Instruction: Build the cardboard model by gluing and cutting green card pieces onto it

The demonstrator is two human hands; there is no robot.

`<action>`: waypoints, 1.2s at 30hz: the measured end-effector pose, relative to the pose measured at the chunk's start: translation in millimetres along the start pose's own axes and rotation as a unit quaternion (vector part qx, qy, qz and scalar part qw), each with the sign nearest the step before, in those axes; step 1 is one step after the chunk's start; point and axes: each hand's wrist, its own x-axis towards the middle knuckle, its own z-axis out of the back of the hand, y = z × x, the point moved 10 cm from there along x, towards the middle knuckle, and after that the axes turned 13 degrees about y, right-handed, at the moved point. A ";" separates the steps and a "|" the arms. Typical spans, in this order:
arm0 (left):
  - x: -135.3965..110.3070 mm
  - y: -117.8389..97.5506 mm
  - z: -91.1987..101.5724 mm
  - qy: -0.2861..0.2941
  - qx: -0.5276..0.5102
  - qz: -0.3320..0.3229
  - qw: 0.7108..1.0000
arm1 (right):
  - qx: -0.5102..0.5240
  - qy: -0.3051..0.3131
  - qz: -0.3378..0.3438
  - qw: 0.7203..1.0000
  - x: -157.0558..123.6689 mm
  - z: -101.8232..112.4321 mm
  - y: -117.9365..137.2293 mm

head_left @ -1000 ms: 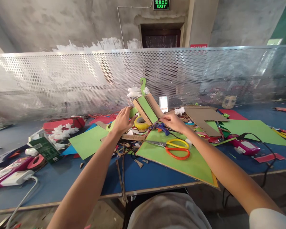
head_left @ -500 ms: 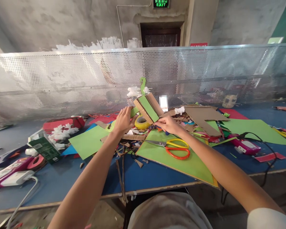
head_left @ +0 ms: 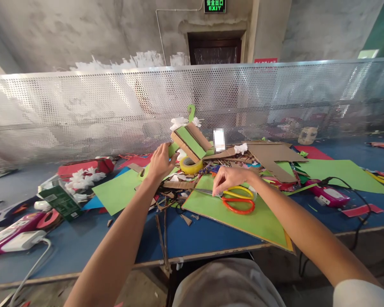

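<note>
My left hand (head_left: pixel 161 163) is closed around the left end of a cardboard piece (head_left: pixel 187 143) faced with green paper, which is held tilted above the clutter. A green hook-shaped paper strip (head_left: pixel 191 111) and white tissue tufts (head_left: pixel 178 123) show just behind it. My right hand (head_left: pixel 228 179) is apart from that piece, with its fingers curled down on the pivot of the scissors (head_left: pixel 240 206). These have one yellow and one orange handle loop and lie on a green board (head_left: pixel 252 226). A roll of yellow tape (head_left: pixel 191 166) sits below the cardboard piece.
Brown cardboard (head_left: pixel 269 157) and green paper sheets (head_left: pixel 348 174) lie to the right, near a magenta power strip (head_left: pixel 331 195) with a black cable. Leftward are a dark green box (head_left: pixel 62 201) and another power strip (head_left: pixel 16 232). A perforated metal screen (head_left: pixel 115 111) borders the table's back.
My right hand has let go of the cardboard piece and come down toward me onto the scissors. The cardboard piece has shifted slightly left in my left hand.
</note>
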 end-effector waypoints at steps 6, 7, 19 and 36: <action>0.3 6.2 0.2 0.002 -0.001 0.003 1.000 | 0.061 -0.213 -0.001 0.975 -28.5 53.8 -26.9; 0.3 7.3 0.6 0.002 -0.003 0.005 1.000 | 0.084 -0.259 0.006 0.962 -36.0 63.8 -33.9; -0.5 -16.6 1.7 0.020 -0.004 -0.053 0.998 | 0.078 -0.321 -0.097 0.939 -49.5 73.3 -68.5; -0.3 -4.8 0.6 0.016 0.013 -0.016 1.000 | 0.125 -0.222 0.051 0.966 -36.5 56.2 -29.2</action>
